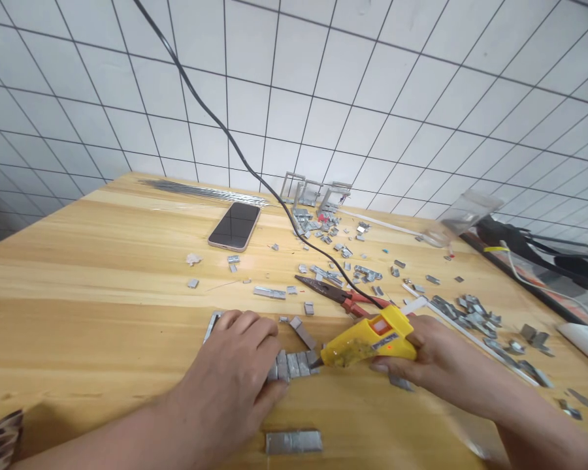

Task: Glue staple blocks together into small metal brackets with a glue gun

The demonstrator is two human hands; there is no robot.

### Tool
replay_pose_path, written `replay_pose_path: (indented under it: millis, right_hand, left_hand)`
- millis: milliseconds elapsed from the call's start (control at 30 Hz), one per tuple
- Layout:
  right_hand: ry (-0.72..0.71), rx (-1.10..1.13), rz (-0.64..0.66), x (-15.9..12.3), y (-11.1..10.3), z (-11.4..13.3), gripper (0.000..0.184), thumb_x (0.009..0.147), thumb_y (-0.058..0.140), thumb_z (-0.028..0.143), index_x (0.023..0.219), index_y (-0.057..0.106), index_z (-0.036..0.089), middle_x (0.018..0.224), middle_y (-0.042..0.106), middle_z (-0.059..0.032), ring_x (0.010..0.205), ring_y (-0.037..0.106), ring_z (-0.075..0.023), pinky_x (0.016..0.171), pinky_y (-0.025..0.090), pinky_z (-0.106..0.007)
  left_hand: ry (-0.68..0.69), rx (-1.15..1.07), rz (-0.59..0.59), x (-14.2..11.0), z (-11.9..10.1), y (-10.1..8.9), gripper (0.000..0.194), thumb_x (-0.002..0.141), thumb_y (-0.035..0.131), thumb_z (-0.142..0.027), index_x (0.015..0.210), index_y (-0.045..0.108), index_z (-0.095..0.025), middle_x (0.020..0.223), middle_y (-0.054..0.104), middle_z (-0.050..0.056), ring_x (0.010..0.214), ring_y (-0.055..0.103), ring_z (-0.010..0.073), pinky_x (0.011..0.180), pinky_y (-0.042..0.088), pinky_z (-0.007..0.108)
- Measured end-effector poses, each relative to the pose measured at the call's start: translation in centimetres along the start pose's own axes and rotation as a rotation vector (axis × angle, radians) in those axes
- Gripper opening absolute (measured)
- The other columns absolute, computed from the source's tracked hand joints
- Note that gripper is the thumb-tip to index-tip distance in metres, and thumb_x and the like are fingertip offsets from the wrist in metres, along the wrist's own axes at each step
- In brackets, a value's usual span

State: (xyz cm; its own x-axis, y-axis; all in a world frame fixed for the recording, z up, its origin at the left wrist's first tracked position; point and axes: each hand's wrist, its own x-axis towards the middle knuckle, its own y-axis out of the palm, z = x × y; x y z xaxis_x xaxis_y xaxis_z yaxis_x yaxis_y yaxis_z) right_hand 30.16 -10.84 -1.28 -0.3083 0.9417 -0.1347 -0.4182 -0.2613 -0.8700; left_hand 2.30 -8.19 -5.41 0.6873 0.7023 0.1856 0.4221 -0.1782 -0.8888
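Observation:
My right hand [438,352] is wrapped round the handle of a yellow hot glue gun [355,343], which points left and has a black cord running from it. Its nozzle tip meets the right end of a row of small grey metal pieces [298,364] lying side by side. The left end of that row is gripped between the thumb and curled fingers of my left hand [238,365], which partly hides it. Just above the row lies a loose grey strip [302,333]. A separate flat grey bar [294,442] rests near the table's front edge.
Red-handled pliers [345,299] lie behind the glue gun. Several metal scraps [470,313] are scattered to the right. Farther back are a phone [235,226], thin metal rods [200,191] and small metal frames [318,192]. The black cord [225,130] crosses the tiled wall.

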Motion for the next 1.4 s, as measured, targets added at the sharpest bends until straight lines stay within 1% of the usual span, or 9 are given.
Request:
replay_pose_path:
  millis: [167, 333, 500, 667, 867, 1000, 1167, 1267, 1400]
  right_hand:
    - [0.01, 0.014, 0.035, 0.0, -0.1, -0.1, 0.011, 0.083, 0.059, 0.031, 0.082, 0.069, 0.027, 0.064, 0.068, 0.0013, 0.05, 0.063, -0.0173, 0.049, 0.053, -0.027]
    - [0.052, 0.069, 0.041, -0.1, -0.1, 0.0, 0.015, 0.084, 0.057, 0.032, 0.09, 0.068, 0.025, 0.077, 0.071, -0.0016, 0.056, 0.065, -0.0168, 0.053, 0.055, -0.026]
    - [-0.012, 0.01, 0.004, 0.1, 0.1, 0.1, 0.014, 0.082, 0.061, 0.031, 0.091, 0.071, 0.028, 0.062, 0.068, 0.0008, 0.051, 0.063, -0.0183, 0.049, 0.053, -0.028]
    - [-0.029, -0.002, -0.016, 0.3, 0.3, 0.1, 0.015, 0.082, 0.06, 0.033, 0.089, 0.072, 0.029, 0.058, 0.066, 0.0008, 0.06, 0.067, -0.0219, 0.057, 0.055, -0.03]
    - [0.011, 0.034, -0.032, 0.2, 0.4, 0.0, 0.018, 0.08, 0.062, 0.036, 0.089, 0.072, 0.026, 0.059, 0.066, 0.0007, 0.046, 0.06, -0.0167, 0.044, 0.051, -0.026]
    - [0.062, 0.129, -0.06, 0.1, 0.4, 0.0, 0.019, 0.079, 0.062, 0.037, 0.084, 0.072, 0.023, 0.062, 0.067, -0.0009, 0.049, 0.062, -0.0171, 0.046, 0.053, -0.026]
    - [0.066, 0.192, 0.0, 0.3, 0.5, -0.1, 0.016, 0.081, 0.059, 0.033, 0.081, 0.07, 0.021, 0.065, 0.067, -0.0013, 0.048, 0.061, -0.0161, 0.046, 0.054, -0.026]
    - [0.062, 0.136, -0.022, 0.3, 0.5, -0.2, 0.016, 0.08, 0.059, 0.032, 0.079, 0.069, 0.02, 0.071, 0.069, -0.0036, 0.055, 0.063, -0.0178, 0.051, 0.054, -0.028]
    - [0.053, 0.049, -0.017, 0.4, 0.6, -0.1, 0.018, 0.08, 0.061, 0.035, 0.088, 0.073, 0.023, 0.064, 0.067, -0.001, 0.052, 0.062, -0.018, 0.05, 0.054, -0.027]
  left_hand:
    - [0.007, 0.002, -0.009, -0.1, 0.1, 0.0, 0.008, 0.08, 0.057, -0.017, 0.087, 0.061, -0.018, 0.099, 0.062, 0.006, 0.092, 0.051, 0.0257, 0.084, 0.038, 0.044]
    - [0.01, 0.002, 0.006, -0.1, 0.0, 0.0, 0.007, 0.081, 0.057, -0.017, 0.086, 0.061, -0.018, 0.097, 0.062, 0.006, 0.091, 0.051, 0.0256, 0.083, 0.038, 0.044]
    - [0.006, 0.008, 0.015, 0.0, 0.0, 0.0, 0.008, 0.081, 0.057, -0.018, 0.088, 0.061, -0.018, 0.1, 0.062, 0.006, 0.092, 0.051, 0.0265, 0.083, 0.038, 0.044]
    - [0.008, 0.002, 0.017, -0.1, 0.1, 0.1, 0.008, 0.081, 0.057, -0.018, 0.088, 0.061, -0.017, 0.101, 0.062, 0.007, 0.093, 0.051, 0.027, 0.083, 0.037, 0.045]
    - [0.013, -0.004, 0.007, -0.1, 0.2, 0.1, 0.006, 0.081, 0.06, -0.019, 0.087, 0.062, -0.017, 0.099, 0.063, 0.007, 0.092, 0.051, 0.0265, 0.083, 0.038, 0.044]
    - [0.039, -0.019, -0.083, -0.1, 0.5, -0.7, 0.009, 0.082, 0.061, -0.022, 0.089, 0.062, -0.018, 0.101, 0.063, 0.007, 0.093, 0.052, 0.0258, 0.082, 0.04, 0.043]
    - [0.059, -0.049, -0.209, 0.3, 1.7, -3.0, 0.019, 0.093, 0.044, -0.019, 0.094, 0.062, -0.018, 0.099, 0.063, 0.006, 0.092, 0.054, 0.0213, 0.081, 0.041, 0.037]
    - [0.041, -0.035, -0.253, 0.4, 2.6, -4.2, 0.021, 0.093, 0.041, -0.016, 0.093, 0.062, -0.018, 0.097, 0.064, 0.005, 0.093, 0.056, 0.0207, 0.082, 0.042, 0.036]
    - [0.055, -0.018, -0.31, 0.5, 3.3, -4.7, 0.02, 0.091, 0.042, -0.015, 0.092, 0.062, -0.017, 0.095, 0.064, 0.005, 0.092, 0.057, 0.0204, 0.083, 0.043, 0.036]
